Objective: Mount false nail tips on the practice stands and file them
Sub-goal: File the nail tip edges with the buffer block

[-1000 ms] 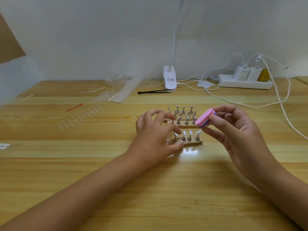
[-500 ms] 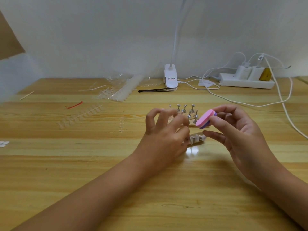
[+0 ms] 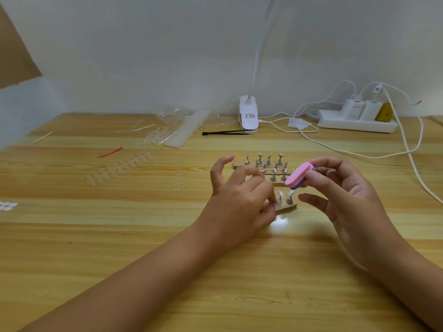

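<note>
Filing stage, by the look of it. In the right grip (image 3: 340, 195), a pink-and-purple buffer block (image 3: 298, 176), pinched between thumb and fingertips. Tilted pink face up and raised just above the near practice stand (image 3: 287, 207). Held out at the fingertips, presumably to leave one end free for stroking a tip's edge. Lower fingers loose and spread beneath the block, holding nothing.

Left grip (image 3: 242, 202) curled over the left end of that same stand. Thumb and forefinger closed at one of its metal pegs, likely to steady it against the push of the file; exact contact hidden behind the knuckles. Outer finger raised clear of the pegs.

Just right of the left grip and directly under the block: two clear mounted nail tips (image 3: 280, 194), upright on pegs of the near stand. Beyond both grips, the far practice stands (image 3: 263, 164), pegs bare as far as can be told, so mounting probably unfinished there.

Well left of the left grip on the bench (image 3: 143, 248): a strip of loose nail tips (image 3: 119, 167). Farther back, a pile of clear tip strips (image 3: 177, 135), within reach for the next mounting.

Along the back wall, well away from both grips: clip lamp base (image 3: 248, 116), black tweezers (image 3: 225, 133), power strip (image 3: 357, 121) with cables trailing right.
</note>
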`<state>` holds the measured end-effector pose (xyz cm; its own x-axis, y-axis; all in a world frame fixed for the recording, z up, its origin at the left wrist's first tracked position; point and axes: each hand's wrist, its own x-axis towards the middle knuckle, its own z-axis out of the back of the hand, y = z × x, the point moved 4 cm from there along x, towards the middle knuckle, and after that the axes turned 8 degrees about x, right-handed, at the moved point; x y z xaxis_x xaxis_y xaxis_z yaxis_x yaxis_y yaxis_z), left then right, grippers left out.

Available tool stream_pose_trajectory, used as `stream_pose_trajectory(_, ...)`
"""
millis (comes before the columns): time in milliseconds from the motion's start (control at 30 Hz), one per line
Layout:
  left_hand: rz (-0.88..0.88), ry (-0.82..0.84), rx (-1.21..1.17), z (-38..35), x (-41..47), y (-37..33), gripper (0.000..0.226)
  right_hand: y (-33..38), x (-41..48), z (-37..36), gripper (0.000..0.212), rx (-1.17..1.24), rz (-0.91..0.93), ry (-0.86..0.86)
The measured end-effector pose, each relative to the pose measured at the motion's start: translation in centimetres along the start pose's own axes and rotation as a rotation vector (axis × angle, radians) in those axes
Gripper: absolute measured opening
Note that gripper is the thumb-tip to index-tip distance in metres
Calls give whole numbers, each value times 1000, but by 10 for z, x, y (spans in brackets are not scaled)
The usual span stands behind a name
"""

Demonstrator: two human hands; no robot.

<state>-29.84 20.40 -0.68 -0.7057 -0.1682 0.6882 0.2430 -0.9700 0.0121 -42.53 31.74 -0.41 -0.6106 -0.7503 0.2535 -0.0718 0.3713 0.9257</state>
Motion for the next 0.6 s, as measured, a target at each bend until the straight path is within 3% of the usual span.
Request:
stream_pose_trajectory(67,108,-38,-169,11,1,1,7,1,0,0,21,13,5,-7)
stream_pose_trajectory(167,370,-33,-678,31,0,4,7,3,1,1,23,45,-4,-19)
stream_pose_trajectory(267,433,11,-1012,45,1,6,13,2,0,-2,20,75,-39,-6)
stream_pose_trajectory(400,594,55,-1158,38,-13,15,13,0,-3,-7,22,87,-90,47)
stream_pose_trajectory(467,678,71,-1196,33,-22,19,13,1,-5,-11,36,99,-92,87)
stream_pose_trajectory(600,655,116,-1211,32,-28,22,26,1,-10,-18,46,85,-95,170)
